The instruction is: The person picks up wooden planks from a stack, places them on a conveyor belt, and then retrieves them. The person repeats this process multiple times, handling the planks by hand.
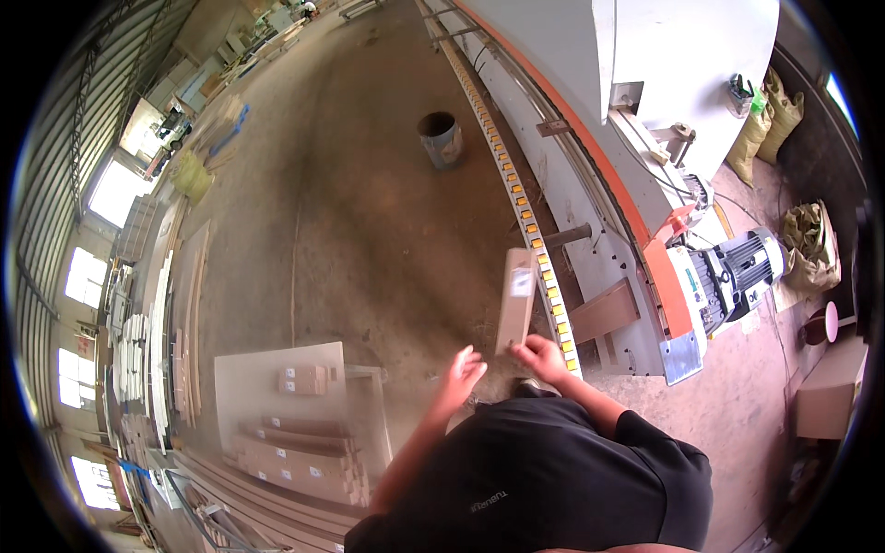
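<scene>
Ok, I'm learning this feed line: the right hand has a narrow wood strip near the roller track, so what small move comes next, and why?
Probably lower the wood strip onto the roller track lengthwise. The right hand grips only its near end, the strip already runs alongside the track, and the left hand is open and free to steady it.

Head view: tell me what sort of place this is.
Most likely a woodworking or panel-furniture workshop. A long white machine with an orange stripe runs beside a roller conveyor track, flat brown wooden boards lie stacked, and the right hand holds a narrow brown board.
</scene>
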Motion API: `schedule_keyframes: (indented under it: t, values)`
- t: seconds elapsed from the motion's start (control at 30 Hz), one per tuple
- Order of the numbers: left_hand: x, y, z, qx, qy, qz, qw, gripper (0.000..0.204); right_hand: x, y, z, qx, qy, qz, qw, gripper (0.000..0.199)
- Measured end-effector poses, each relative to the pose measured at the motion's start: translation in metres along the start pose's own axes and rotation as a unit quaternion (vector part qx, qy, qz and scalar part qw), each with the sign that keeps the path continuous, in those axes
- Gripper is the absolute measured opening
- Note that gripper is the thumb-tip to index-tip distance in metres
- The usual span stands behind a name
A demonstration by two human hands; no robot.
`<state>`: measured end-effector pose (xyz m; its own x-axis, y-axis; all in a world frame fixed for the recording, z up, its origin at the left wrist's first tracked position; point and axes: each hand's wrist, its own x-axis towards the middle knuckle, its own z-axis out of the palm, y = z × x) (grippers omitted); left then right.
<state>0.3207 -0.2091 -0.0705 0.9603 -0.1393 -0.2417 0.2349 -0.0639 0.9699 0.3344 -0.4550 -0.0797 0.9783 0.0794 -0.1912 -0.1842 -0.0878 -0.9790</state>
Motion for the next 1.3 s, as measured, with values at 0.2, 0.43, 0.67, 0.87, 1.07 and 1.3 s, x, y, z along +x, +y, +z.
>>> schedule_keyframes:
  t: [0.2, 0.43, 0.67, 0.87, 1.07, 1.3]
  values:
    - [0.009, 0.004, 0.024, -0.051, 0.068, -0.031, 0.996, 0.056, 0.000, -0.037, 0.011, -0.301, -0.258, -0.140, 0.907, 0.040]
    - [-0.053, -0.090, -0.051, 0.136, 0.191, -0.091, 0.968, 0.048, 0.056, -0.025, -0.035, -0.165, -0.049, -0.011, 0.985, 0.031]
    - [-0.176, -0.128, -0.096, 0.350, 0.195, -0.361, 0.842, 0.057, 0.166, -0.007, -0.118, 0.125, 0.135, 0.039, 0.982, 0.028]
    - [-0.253, -0.120, -0.085, 0.261, 0.225, -0.480, 0.807, 0.054, 0.257, 0.022, -0.173, 0.195, 0.224, 0.098, 0.950, 0.038]
    - [-0.255, -0.147, -0.077, 0.229, 0.273, -0.442, 0.823, 0.052, 0.322, 0.076, -0.235, 0.417, 0.256, 0.113, 0.865, 0.042]
    - [-0.245, -0.168, -0.079, 0.236, 0.348, -0.375, 0.826, 0.072, 0.340, 0.110, -0.263, 0.477, 0.332, 0.118, 0.805, 0.033]
